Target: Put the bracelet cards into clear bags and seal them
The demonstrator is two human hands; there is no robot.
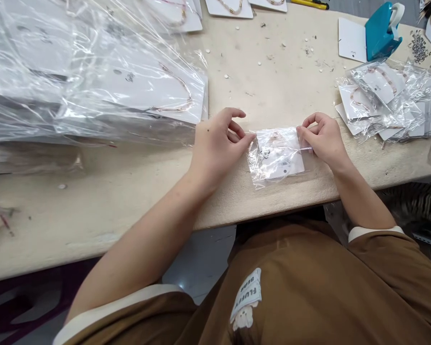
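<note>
A small clear plastic bag with a white jewelry card inside lies near the table's front edge. My left hand pinches the bag's upper left corner between thumb and fingers, with the index finger raised. At the opposite side, my right hand grips the upper right edge of the same bag with thumb and forefinger. Glare on the plastic hides much of the card's face; a bit of gold-coloured chain shows near its top.
Large clear plastic sheeting covers carded bracelets on the left. A heap of bagged cards lies at the right. Behind it stand a teal tape dispenser and a pile of small metal clasps. A yellow cutter lies at the back.
</note>
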